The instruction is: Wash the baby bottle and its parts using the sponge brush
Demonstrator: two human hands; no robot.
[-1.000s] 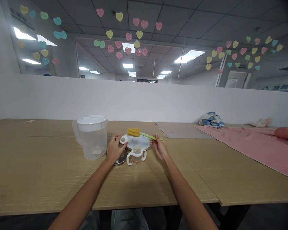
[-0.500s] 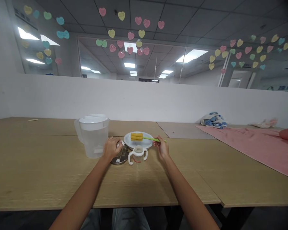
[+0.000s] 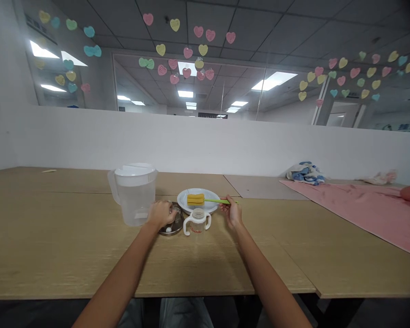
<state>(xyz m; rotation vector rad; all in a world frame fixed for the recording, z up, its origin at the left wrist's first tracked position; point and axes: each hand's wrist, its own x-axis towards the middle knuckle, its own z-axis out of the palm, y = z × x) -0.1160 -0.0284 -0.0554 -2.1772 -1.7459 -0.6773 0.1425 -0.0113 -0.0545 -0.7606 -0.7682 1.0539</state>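
Observation:
My right hand (image 3: 231, 211) is closed around the green handle of a bottle brush (image 3: 195, 199). The brush's yellow sponge head is over a white plate (image 3: 182, 195). Over a small round metal tray (image 3: 173, 231) is my left hand (image 3: 161, 213), its fingers curled together. What those fingers hold, if anything, is mostly hidden; a small clear part shows beside them. On the tray lie a thin straw-like piece and a small white tip. Between my hands stands a clear baby bottle (image 3: 197, 220) with two white handles, red marks and an open top.
Left of my left hand stands a clear plastic pitcher (image 3: 136, 196) with a white lid. A pink cloth (image 3: 358, 207) covers the table's right side, with a crumpled blue and white cloth (image 3: 305, 173) at its back. A white wall (image 3: 205, 143) rises behind the table (image 3: 89, 255).
The white piece seen at my left fingertips is no longer visible there, and that hand sits slightly lower over the tray. My right hand keeps the brush nearly still. The view has shifted slightly.

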